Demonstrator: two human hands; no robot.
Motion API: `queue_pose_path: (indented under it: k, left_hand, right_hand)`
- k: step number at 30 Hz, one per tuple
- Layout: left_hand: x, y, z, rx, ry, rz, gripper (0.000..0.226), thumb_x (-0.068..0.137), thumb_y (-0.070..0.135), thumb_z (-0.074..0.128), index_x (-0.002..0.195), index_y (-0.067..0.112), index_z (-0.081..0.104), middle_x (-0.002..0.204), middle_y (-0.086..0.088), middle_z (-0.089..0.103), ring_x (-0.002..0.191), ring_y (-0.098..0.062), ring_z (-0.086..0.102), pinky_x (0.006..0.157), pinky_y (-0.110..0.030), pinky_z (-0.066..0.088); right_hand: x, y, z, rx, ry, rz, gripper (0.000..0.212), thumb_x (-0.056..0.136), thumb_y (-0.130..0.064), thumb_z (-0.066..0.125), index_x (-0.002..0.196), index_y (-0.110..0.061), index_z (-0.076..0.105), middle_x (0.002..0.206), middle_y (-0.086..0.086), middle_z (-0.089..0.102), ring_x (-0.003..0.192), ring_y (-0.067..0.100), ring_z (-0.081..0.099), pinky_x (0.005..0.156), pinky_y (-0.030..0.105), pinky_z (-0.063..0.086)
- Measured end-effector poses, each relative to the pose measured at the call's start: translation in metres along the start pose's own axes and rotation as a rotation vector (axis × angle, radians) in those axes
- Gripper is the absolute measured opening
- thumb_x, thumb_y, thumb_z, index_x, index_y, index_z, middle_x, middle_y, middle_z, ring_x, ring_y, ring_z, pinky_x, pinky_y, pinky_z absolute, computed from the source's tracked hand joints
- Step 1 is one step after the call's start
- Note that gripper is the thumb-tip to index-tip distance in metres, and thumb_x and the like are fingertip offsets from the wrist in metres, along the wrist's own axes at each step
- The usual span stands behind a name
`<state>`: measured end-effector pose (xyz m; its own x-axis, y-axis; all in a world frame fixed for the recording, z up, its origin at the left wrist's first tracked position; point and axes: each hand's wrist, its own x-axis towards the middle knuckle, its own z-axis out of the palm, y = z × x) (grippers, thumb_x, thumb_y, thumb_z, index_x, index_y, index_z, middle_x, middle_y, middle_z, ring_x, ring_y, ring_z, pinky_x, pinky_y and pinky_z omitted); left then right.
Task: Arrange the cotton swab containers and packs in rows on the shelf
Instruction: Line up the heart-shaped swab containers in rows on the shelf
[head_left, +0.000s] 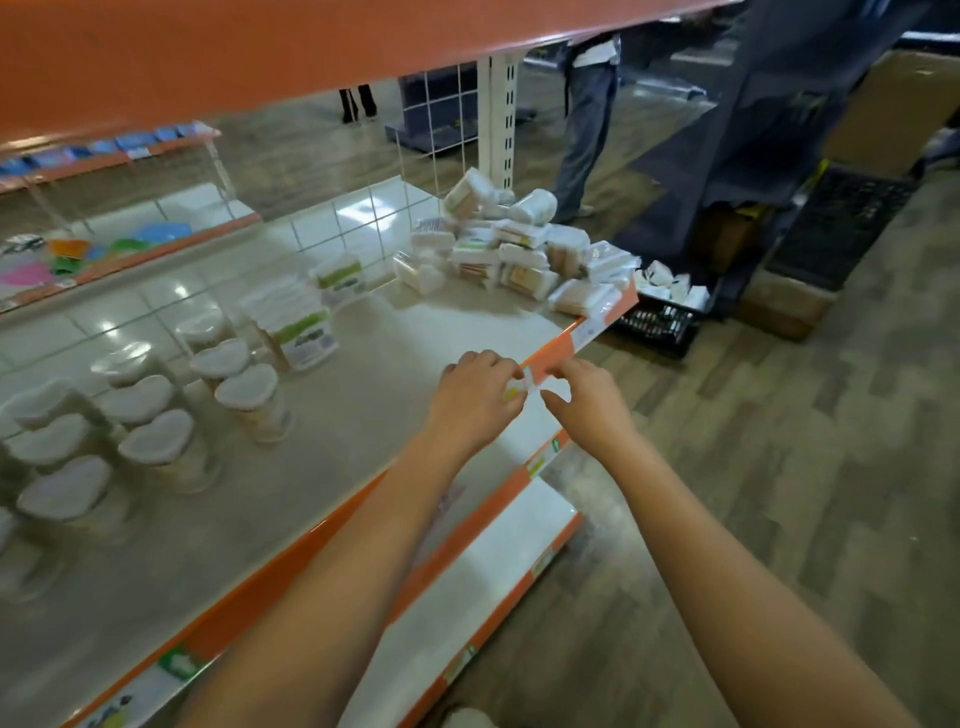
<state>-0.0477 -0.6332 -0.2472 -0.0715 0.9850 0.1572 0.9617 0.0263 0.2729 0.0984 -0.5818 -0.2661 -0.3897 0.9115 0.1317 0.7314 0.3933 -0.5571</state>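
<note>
Both hands' fingers — left hand (475, 397), right hand (584, 400) — pinch a small paper label (524, 383) at the glossy shelf (363, 364) edge.

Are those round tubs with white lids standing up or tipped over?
Standing up. The round clear tubs with white lids sit in rows on the beige shelf, lids facing upward.

Both hands meet at the orange front edge of the shelf (322, 364). The left hand (475, 397) and the right hand (584, 397) pinch a small white label (522, 384) between their fingertips. On the left of the shelf, round containers (156, 441) with white lids stand in rows, with taller boxes (301, 332) behind them. At the far end, packs (519, 249) lie in a loose pile. A black crate (660, 322) sits on the floor beyond.
</note>
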Motion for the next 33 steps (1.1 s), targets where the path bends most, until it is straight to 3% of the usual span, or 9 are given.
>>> queue_pose_path:
  k: [5, 11, 23, 27, 33]
  left_hand:
    - [0.029, 0.008, 0.009, -0.004, -0.013, 0.039, 0.031, 0.093, 0.033, 0.049, 0.119, 0.022, 0.060, 0.120, 0.000, 0.058, 0.114, -0.021, 0.047, 0.092, -0.033, 0.036]
    - [0.066, 0.012, 0.022, 0.004, -0.059, 0.086, 0.032, 0.094, 0.038, 0.047, 0.117, 0.020, 0.061, 0.115, -0.002, 0.060, 0.111, -0.024, 0.050, 0.091, -0.036, 0.040]
    - [0.131, 0.005, 0.041, -0.111, -0.015, 0.146, 0.028, 0.090, 0.018, 0.054, 0.117, 0.021, 0.062, 0.119, 0.001, 0.060, 0.112, -0.020, 0.049, 0.088, -0.032, 0.037]
    - [0.148, 0.012, 0.051, -0.136, 0.017, 0.136, 0.037, 0.087, 0.011, 0.055, 0.123, 0.016, 0.059, 0.122, -0.004, 0.058, 0.114, -0.023, 0.049, 0.092, -0.034, 0.040]
    - [0.178, 0.030, 0.062, -0.188, 0.006, 0.069, 0.051, 0.086, 0.005, 0.054, 0.135, 0.015, 0.049, 0.136, -0.008, 0.049, 0.127, -0.026, 0.041, 0.103, -0.032, 0.032]
  right_hand:
    - [0.016, 0.021, -0.001, 0.011, 0.001, 0.068, 0.034, 0.088, -0.021, 0.061, 0.121, -0.015, 0.059, 0.121, 0.005, 0.061, 0.115, 0.023, 0.052, 0.098, 0.036, 0.042]
    - [0.048, 0.043, -0.008, 0.015, 0.067, 0.144, 0.034, 0.088, -0.020, 0.061, 0.122, -0.012, 0.060, 0.119, 0.008, 0.061, 0.114, 0.024, 0.052, 0.093, 0.030, 0.040]
    - [0.097, 0.075, -0.014, 0.063, 0.140, 0.224, 0.033, 0.088, -0.015, 0.060, 0.121, -0.010, 0.060, 0.120, 0.010, 0.061, 0.116, 0.025, 0.052, 0.094, 0.030, 0.037]
    - [0.110, 0.087, -0.021, 0.069, 0.134, 0.208, 0.034, 0.089, -0.016, 0.060, 0.122, -0.009, 0.059, 0.121, 0.008, 0.060, 0.116, 0.023, 0.052, 0.096, 0.029, 0.037]
    - [0.130, 0.105, -0.041, 0.116, 0.086, 0.163, 0.032, 0.090, -0.017, 0.060, 0.122, -0.010, 0.060, 0.119, 0.005, 0.062, 0.113, 0.018, 0.054, 0.089, 0.022, 0.037]
